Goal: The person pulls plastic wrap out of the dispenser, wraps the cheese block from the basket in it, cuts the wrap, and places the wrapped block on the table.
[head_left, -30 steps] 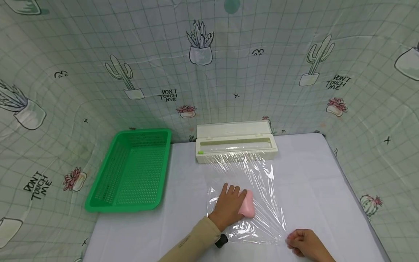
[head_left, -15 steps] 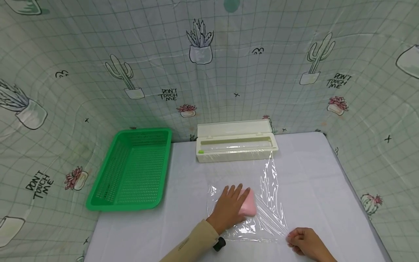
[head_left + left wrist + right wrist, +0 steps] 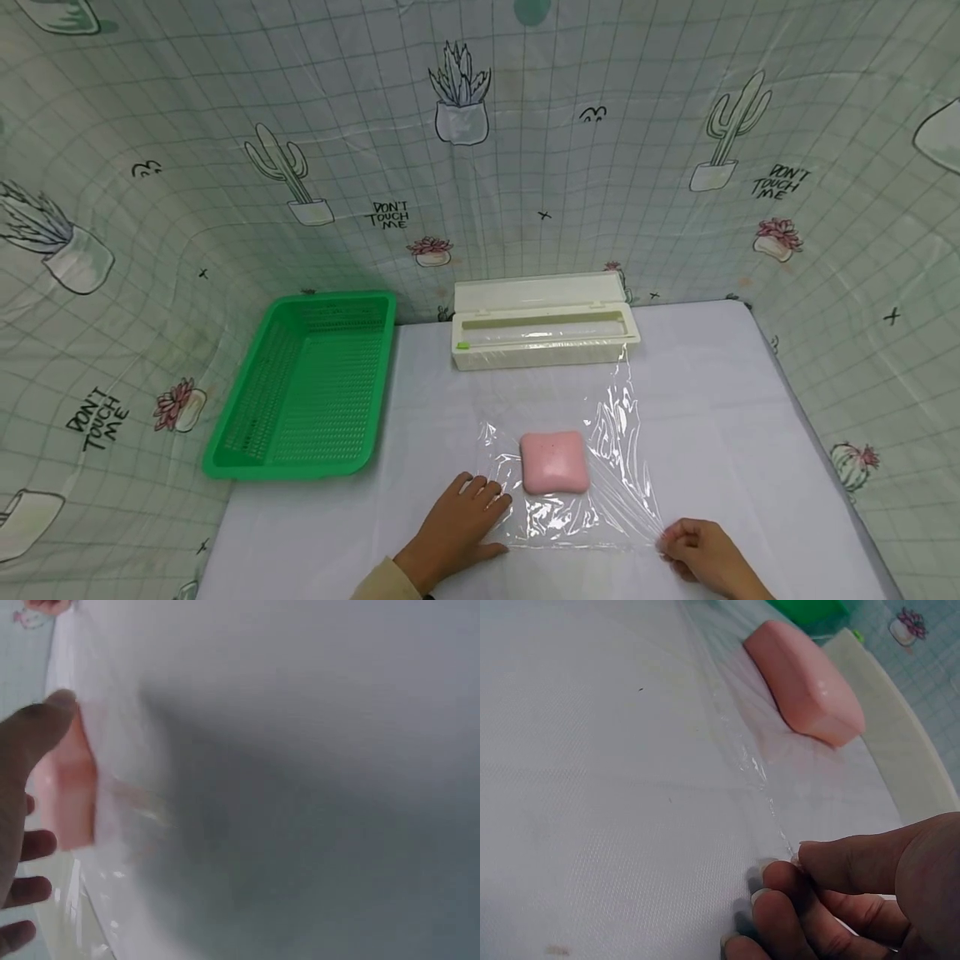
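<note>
Film (image 3: 555, 523) is glossy clear plast., pink block (image 3: 555, 463) smooth w/ sheen, basket (image 3: 322, 400) plast.

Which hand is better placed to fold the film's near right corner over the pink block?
Probably the right hand: its grip pinches the clear film at that corner. The left hand is at the film's left edge, left of the pink block.

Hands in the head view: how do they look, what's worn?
The left hand is ungloved; its khaki sleeve has a dark sliver by its edge, too small to identify. The right hand is ungloved too; no sleeve shows there.
</note>
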`<state>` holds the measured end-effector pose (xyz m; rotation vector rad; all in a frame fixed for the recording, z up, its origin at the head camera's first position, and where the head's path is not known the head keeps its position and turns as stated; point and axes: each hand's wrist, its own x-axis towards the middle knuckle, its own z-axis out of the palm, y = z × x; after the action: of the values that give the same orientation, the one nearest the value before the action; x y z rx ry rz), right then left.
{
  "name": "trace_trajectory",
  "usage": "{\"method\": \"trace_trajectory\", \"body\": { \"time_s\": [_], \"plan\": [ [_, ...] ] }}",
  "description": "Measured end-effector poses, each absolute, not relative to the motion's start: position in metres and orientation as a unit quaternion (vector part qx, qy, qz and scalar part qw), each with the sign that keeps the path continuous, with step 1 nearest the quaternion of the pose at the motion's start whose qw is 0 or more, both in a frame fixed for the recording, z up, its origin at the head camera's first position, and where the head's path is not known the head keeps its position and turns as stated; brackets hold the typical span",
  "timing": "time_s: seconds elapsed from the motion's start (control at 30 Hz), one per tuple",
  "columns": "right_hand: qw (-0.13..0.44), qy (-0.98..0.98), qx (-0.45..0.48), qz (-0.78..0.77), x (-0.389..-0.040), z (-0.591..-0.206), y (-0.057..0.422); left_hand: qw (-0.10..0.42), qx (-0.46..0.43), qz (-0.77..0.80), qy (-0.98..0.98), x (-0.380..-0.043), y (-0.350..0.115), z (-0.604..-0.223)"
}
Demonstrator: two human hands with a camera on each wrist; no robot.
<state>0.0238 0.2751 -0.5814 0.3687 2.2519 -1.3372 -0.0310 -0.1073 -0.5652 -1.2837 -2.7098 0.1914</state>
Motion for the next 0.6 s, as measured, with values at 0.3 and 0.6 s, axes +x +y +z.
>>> {"method": "trace_trajectory", "body": {
  "time_s": [0.3,0.6],
  "plan": [
    [0.229,0.838,0.161,-0.469,0.024,-0.578,0.27,0.078,-0.468,0.065,-0.878,-0.026,-0.135,-0.578],
    [0.226,0.842,0.171,-0.46,0.027,-0.579,0.267,0.103,-0.491,0.053,-0.864,-0.025,-0.138,-0.582]
  ]
}}
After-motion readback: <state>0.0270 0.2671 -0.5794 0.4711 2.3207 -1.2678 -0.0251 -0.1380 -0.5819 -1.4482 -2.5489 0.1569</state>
